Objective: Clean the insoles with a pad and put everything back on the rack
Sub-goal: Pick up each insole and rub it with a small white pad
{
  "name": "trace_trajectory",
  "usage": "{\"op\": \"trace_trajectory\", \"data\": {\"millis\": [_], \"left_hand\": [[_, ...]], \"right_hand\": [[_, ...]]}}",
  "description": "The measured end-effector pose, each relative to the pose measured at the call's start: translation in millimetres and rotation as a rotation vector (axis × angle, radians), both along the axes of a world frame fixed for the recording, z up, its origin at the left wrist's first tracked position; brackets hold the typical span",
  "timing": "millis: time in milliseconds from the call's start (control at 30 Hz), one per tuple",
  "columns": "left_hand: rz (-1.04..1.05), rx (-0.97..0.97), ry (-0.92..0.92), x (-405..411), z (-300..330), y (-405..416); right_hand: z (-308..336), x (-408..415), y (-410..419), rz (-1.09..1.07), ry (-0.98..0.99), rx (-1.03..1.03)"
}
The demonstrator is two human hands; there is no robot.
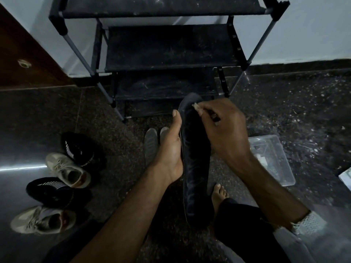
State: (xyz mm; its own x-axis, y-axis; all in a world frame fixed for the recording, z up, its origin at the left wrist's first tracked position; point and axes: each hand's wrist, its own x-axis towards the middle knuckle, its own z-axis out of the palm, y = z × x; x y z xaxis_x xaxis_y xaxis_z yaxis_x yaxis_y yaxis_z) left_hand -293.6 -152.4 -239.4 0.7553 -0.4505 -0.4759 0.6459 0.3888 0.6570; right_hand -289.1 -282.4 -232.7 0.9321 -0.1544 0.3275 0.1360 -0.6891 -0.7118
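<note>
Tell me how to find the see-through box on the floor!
Start at the black shoe rack against the wall, then look down along the dark speckled floor to its right. Past the right hand sits a plastic box, low and rectangular. It is the only clear thing there, while the shoes are far over on the left.

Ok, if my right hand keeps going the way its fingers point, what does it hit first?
The right hand points up-left, pinching a small pad at the tip of the dark insole. Going on, it would probably meet the rack's lowest shelves first, though depth is unclear.
</note>
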Motion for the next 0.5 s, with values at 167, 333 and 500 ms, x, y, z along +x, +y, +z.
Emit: {"op": "trace_trajectory", "data": {"millis": [167, 333, 500], "left_hand": [[-0.034, -0.002, 0.007, -0.1, -3.2, -1.2], [0.022, -0.025, 0.046, 5.2, -8.2, 7.0], [-0.034, -0.027, 0.057, 3.9, -9.3, 4.5]], "right_hand": [[2.4, 9.0, 5.2, -0.019, -0.026, -0.020], [-6.5, 2.3, 13.6, 0.100, 0.019, -0.120], [-3.3, 17.7, -6.4, -0.052, -0.017, -0.113]]}}
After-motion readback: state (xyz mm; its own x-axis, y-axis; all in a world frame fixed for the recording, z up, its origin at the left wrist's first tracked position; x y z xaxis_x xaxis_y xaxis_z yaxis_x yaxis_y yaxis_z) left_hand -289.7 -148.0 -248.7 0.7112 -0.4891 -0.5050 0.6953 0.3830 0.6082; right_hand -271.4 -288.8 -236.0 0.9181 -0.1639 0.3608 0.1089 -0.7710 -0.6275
